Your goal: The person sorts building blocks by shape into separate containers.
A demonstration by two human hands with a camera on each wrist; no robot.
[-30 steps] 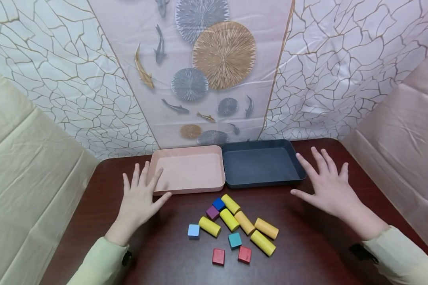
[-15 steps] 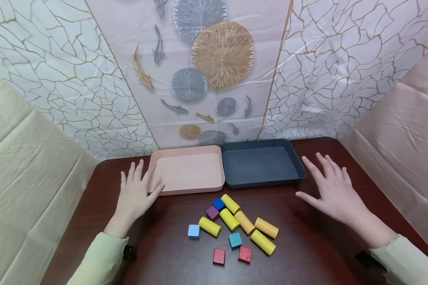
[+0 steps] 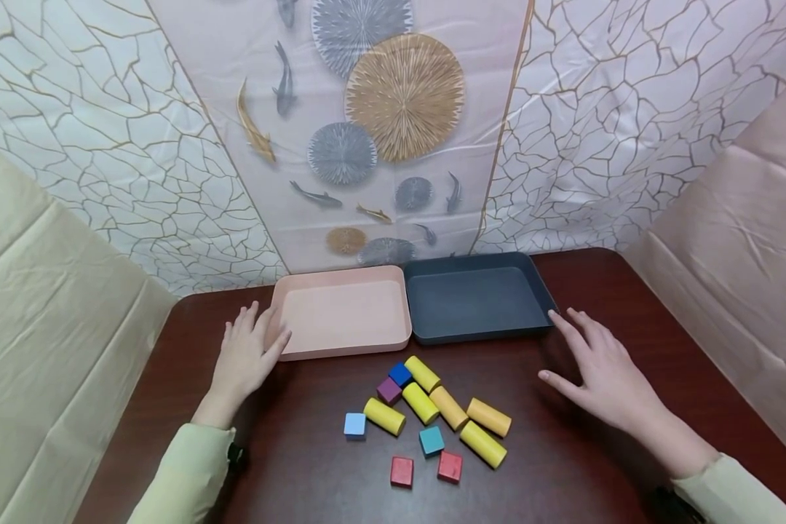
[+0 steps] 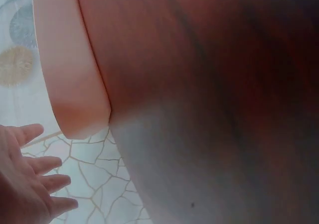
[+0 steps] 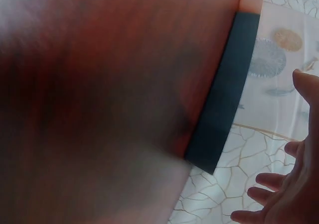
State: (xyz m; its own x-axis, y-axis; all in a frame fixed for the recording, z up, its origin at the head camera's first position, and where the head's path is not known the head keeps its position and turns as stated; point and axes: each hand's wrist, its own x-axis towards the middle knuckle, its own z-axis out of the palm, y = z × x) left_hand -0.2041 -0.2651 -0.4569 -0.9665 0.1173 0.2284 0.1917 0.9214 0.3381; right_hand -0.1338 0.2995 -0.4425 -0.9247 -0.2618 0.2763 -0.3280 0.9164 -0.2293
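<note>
Over the left of the surface (image 3: 301,480), the person's left hand (image 3: 239,364) hovers with fingers loosely spread, holding nothing, near a pink tray (image 3: 343,313). The right hand (image 3: 605,382), equally loose and empty, is just beside a dark tray (image 3: 474,302). Between the hands, nearer the person, lie six yellow and orange cylinders (image 3: 384,416) and six coloured cubes (image 3: 431,442).

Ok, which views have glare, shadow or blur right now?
Head: teal block and pink tray look crisp, faint sheen on the near part of the table, soft shadow beside the right hand. Left wrist: table grain soft, pale grey haze low in the middle, dark towards the upper right. Right wrist: table blurred, pale at the upper left corner, murky dark through the middle.
</note>
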